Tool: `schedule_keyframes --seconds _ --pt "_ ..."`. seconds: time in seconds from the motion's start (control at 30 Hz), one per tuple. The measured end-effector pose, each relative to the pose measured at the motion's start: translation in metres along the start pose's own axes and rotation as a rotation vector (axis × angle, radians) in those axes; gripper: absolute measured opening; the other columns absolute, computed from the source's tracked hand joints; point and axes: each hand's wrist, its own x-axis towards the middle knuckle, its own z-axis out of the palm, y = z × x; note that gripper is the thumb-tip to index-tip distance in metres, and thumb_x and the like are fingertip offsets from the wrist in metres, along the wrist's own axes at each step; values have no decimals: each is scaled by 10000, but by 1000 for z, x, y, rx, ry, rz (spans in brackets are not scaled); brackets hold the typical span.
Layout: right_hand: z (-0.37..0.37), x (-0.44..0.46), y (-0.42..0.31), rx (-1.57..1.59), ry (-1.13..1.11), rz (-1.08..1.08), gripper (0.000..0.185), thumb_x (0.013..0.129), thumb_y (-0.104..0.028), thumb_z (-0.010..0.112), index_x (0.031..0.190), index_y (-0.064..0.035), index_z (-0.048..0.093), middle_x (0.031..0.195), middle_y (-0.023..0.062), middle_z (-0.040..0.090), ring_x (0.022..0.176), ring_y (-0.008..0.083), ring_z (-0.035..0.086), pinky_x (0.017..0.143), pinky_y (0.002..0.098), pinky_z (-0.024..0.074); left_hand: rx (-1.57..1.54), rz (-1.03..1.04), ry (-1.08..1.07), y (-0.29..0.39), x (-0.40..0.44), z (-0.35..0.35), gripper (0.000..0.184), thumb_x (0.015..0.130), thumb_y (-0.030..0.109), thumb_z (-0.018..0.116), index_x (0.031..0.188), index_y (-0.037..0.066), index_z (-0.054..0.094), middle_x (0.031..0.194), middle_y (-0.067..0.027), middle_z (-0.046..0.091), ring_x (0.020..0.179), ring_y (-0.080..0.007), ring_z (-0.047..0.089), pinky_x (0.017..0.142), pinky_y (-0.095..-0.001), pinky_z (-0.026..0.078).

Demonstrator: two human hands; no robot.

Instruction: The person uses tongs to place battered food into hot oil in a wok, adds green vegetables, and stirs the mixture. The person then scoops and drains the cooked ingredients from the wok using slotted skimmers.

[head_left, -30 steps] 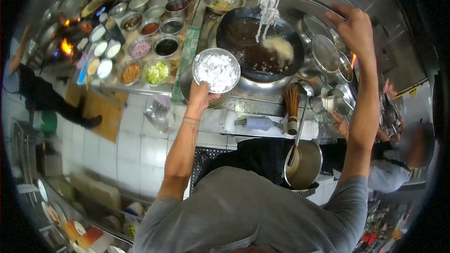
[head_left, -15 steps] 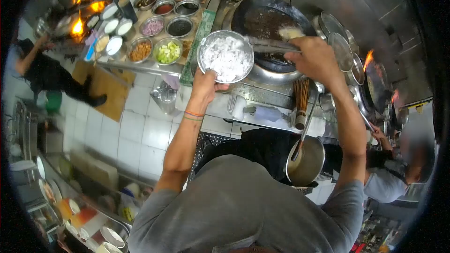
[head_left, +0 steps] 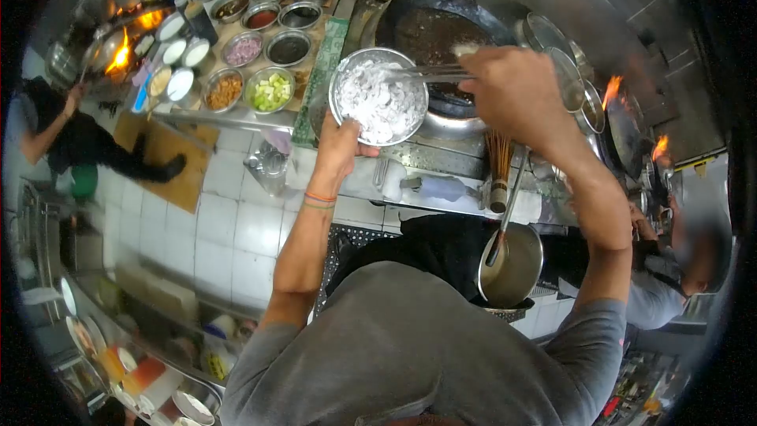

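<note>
My left hand [head_left: 339, 146] grips the rim of a round metal bowl [head_left: 418, 120] from below. White, powder-coated pieces [head_left: 377, 101] fill the bowl. Closed around a pair of metal tongs [head_left: 438, 72], my right hand [head_left: 509, 91] is to the right of the bowl, and the tongs' tips reach into the white pieces. Behind the hands sits a large dark wok [head_left: 426, 28] of brown oil, where a pale piece [head_left: 465, 49] shows partly behind my right hand.
Sauce and ingredient bowls [head_left: 272, 91] cover the counter at left. A bamboo brush [head_left: 498, 170], a ladle [head_left: 505, 213] and a pot [head_left: 524, 264] are nearer me. Flames rise at left and right, with one co-worker [head_left: 71, 118] at left and another [head_left: 654, 292] at right.
My right hand has moved nearer, bringing the tongs' tips into the white pieces. The pale patch visible in the wok is smaller now. The whole view has shifted slightly.
</note>
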Motion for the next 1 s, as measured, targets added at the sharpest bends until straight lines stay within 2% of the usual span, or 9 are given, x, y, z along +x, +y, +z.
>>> schedule_keyframes --seconds 0.07,0.1,0.2,0.27,0.53,0.63,0.7,0.83,1.0 --pt "-19 -7 9 72 132 77 167 735 -191 675 856 -75 686 805 114 673 716 276 661 632 386 522 -17 1 66 -8 5 0 454 781 -9 362 1232 -18 408 994 -176 616 715 -226 656 432 -286 559" --pt "-33 -8 12 58 87 150 205 741 -206 677 904 -82 692 853 121 671 727 293 655 662 395 519 -16 6 59 -10 8 -1 454 781 -9 362 1232 -18 408 994 -176 616 715 -226 656 432 -286 559" --pt "-52 -14 35 -4 254 192 207 751 -229 675 904 -90 694 837 130 663 743 318 643 678 405 513 -18 -63 2 -13 19 0 447 785 -5 368 1229 0 424 999 -169 615 738 -221 655 447 -292 562" --pt "-64 -16 48 26 252 282 226 759 -254 668 921 -99 694 822 154 652 755 340 632 682 408 505 -2 -105 47 -14 24 1 450 785 -8 366 1230 11 433 999 -167 615 749 -220 654 457 -293 564" --pt "-55 -11 125 -53 509 438 273 788 -328 644 963 -123 689 795 175 645 792 351 632 705 408 501 -22 -78 75 -31 43 -9 448 794 -15 345 1236 5 416 1029 -178 601 755 -232 655 446 -284 560" --pt "-32 1 140 -174 441 529 309 786 -370 634 998 -151 684 846 170 654 803 350 636 725 409 508 -22 -76 111 -29 39 -15 445 798 -15 344 1238 2 410 1035 -179 597 753 -234 655 436 -280 557" --pt "-13 14 139 -180 245 713 338 778 -399 627 1034 -183 676 895 159 662 831 342 641 749 416 512 -2 -80 157 -31 35 -21 453 795 -14 349 1245 7 403 1031 -173 597 736 -231 657 424 -273 550" --pt "31 39 159 -94 144 792 334 774 -388 628 1047 -200 673 942 147 662 884 330 638 764 424 510 -22 -104 200 -40 22 -43 487 796 -7 348 1282 22 350 1039 -174 592 708 -221 658 415 -271 546" --pt "91 55 184 -76 43 787 328 761 -352 619 983 -117 675 980 161 652 932 340 624 797 426 498 -25 -94 242 -45 -1 -64 497 788 -14 355 1284 18 339 1052 -179 585 732 -233 660 416 -267 547"
